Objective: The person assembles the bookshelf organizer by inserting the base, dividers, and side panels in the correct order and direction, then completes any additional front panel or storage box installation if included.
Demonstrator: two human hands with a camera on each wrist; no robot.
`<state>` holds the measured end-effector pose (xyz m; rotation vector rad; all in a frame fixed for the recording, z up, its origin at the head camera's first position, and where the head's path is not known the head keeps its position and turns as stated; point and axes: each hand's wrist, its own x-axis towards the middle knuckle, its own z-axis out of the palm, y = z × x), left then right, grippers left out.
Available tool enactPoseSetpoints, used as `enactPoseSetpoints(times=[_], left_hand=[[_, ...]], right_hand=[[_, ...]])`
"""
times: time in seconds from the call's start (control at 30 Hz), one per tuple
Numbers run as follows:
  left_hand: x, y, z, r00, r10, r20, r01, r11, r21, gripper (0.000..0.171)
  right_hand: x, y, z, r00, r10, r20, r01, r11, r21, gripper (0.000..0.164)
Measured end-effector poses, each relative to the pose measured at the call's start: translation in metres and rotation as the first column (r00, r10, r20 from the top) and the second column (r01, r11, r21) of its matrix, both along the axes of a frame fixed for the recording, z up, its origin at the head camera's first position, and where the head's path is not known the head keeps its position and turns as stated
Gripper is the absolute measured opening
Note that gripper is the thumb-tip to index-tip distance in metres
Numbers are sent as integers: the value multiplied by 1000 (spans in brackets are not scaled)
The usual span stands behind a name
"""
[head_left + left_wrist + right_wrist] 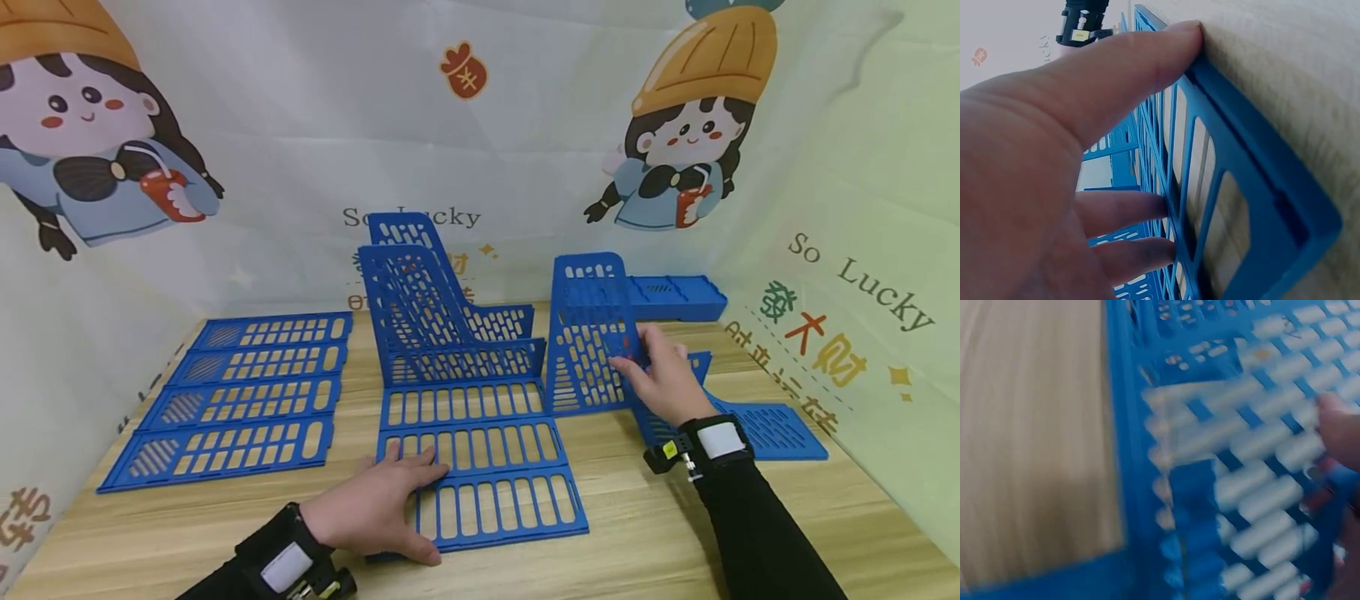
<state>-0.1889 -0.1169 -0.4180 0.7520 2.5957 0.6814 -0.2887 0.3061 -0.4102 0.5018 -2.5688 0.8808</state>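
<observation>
My left hand (375, 504) rests on the near left corner of a blue slotted base panel (510, 472) lying on the table. In the left wrist view the thumb (1166, 53) lies over the panel's edge and the other fingers touch its slots. My right hand (667, 379) grips the right edge of a blue perforated side panel (592, 333), held upright beside the base panel's right side. Two similar side panels, a front one (427, 333) and one behind it (401, 221), stand at the base panel's far end. The right wrist view is blurred.
Several flat blue slotted panels (258, 404) lie in rows at the left. More blue parts (787, 429) lie to the right, partly behind my right hand. At the back right is a stack of long blue pieces (678, 296). A printed cloth (525, 167) hangs behind the wooden table (637, 533).
</observation>
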Motion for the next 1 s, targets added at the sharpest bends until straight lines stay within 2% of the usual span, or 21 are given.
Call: enactPoseSetpoints(times=[0.1,0.2,0.33,0.4,0.47,0.57,0.7,0.8,0.87,0.93,1.0], left_hand=[[0,-1,0,1000,-16,-5,16,1000,7,100],[-1,-2,0,1000,-26,0,26,1000,16,99],[-2,-3,1,1000,-30,9,30,999,20,98],[-2,-3,0,999,-30,10,30,999,19,98],[-2,-3,0,1000,-28,9,27,999,16,98],[-1,-3,0,1000,-20,6,20,1000,7,98],[-1,-1,0,1000,-9,5,9,1000,2,98],[-2,-1,0,1000,-8,8,8,1000,-3,97],[-2,-1,0,1000,-10,15,11,1000,-7,96],[-2,-2,1,1000,-12,20,13,1000,-10,96],[-2,-2,1,1000,-14,22,14,1000,-11,96]], right_hand=[[6,0,7,996,45,80,-45,999,-7,17],[13,-15,11,988,82,128,-81,997,-14,12],[19,-59,9,987,143,68,-147,988,47,9],[22,-80,6,988,156,20,-157,985,75,9],[23,-90,5,987,161,16,-161,982,101,8],[19,-80,8,988,144,49,-150,970,192,9],[12,-34,13,984,52,173,-102,952,290,19],[13,1,9,953,1,304,-70,973,218,19],[13,12,6,937,0,349,-57,987,153,11],[12,8,2,932,17,362,-59,993,104,12],[10,-9,-1,940,44,337,-77,993,85,21]])
